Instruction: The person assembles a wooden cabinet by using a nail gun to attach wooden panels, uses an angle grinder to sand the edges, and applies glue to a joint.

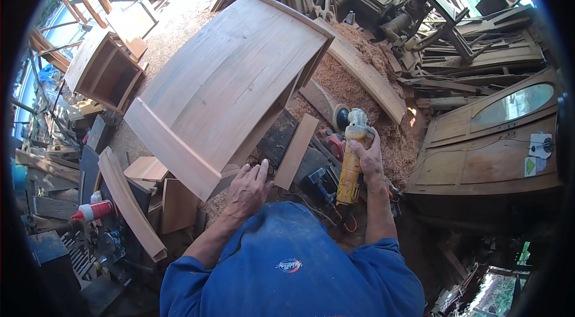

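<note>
My right hand (371, 158) is closed around the yellow body of an angle grinder (349, 180). The grinder stands upright in my view, its round dark disc (341, 117) at the far end, apart from any wood I can make out. Fingers stretched out, my left hand (248, 188) lies by the near corner of a large pale wooden cabinet (233, 77); whether it touches the wood I cannot tell. A raised strip (173, 152) runs along the cabinet's near left edge. Between my hands a short flat board (297, 150) rests on a dark surface.
Wood shavings (407, 143) cover the ground at right. Beyond them are a wooden door with an oval pane (479, 143) and piled boards. At left are a small open cabinet (105, 71), a curved wooden rail (129, 203) and a red-and-white bottle (94, 210). A blue tool (320, 185) lies near the grinder.
</note>
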Action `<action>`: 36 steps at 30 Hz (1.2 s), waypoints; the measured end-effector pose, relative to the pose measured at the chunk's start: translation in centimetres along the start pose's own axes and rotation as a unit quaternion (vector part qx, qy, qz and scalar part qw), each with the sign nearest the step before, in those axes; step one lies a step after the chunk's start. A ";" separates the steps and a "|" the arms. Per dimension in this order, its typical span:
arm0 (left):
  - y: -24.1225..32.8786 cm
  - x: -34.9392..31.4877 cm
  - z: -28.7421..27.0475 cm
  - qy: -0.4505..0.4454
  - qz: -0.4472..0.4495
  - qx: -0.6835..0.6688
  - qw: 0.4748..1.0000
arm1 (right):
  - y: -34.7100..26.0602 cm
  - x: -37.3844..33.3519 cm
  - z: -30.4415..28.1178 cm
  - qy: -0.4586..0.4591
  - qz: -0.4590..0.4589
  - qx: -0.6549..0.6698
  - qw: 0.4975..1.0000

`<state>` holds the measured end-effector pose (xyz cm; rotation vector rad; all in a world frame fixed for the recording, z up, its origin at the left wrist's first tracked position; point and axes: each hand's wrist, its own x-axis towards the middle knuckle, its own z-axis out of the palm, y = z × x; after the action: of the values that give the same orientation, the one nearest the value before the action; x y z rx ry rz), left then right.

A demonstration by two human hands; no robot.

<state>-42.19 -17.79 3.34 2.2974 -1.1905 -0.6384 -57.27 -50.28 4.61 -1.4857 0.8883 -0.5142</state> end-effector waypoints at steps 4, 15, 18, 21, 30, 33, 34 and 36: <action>1.2 -1.1 1.6 0.006 0.065 -0.012 0.998 | -0.5 -1.6 -0.6 -0.032 0.025 0.044 0.998; -5.6 -4.8 -4.2 0.353 -0.179 0.207 0.895 | 0.9 -2.0 -4.9 -0.085 -0.006 0.051 0.995; -7.0 -3.8 -5.9 0.372 -0.198 0.191 0.887 | -0.9 -1.8 -4.7 -0.076 -0.022 0.015 0.997; -8.1 -0.7 -7.3 0.356 -0.181 0.175 0.900 | -1.6 0.2 -3.9 -0.050 -0.055 -0.083 0.994; -11.8 19.5 -12.2 0.212 -0.141 0.175 0.951 | -6.4 8.8 2.4 -0.060 -0.083 -0.177 0.979; -14.0 24.7 -13.5 0.208 -0.132 0.173 0.954 | -9.3 13.1 6.4 -0.066 -0.097 -0.186 0.976; -14.7 26.1 -13.5 0.227 -0.122 0.180 0.949 | -10.6 14.3 8.1 -0.064 -0.097 -0.191 0.975; -15.9 28.2 -13.6 0.244 -0.113 0.181 0.946 | -14.4 16.4 12.7 -0.092 -0.098 -0.156 0.979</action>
<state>-9.73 -30.61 -0.77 2.7014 -0.8633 0.1035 -34.44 -55.93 13.83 -1.8890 0.7016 -0.3843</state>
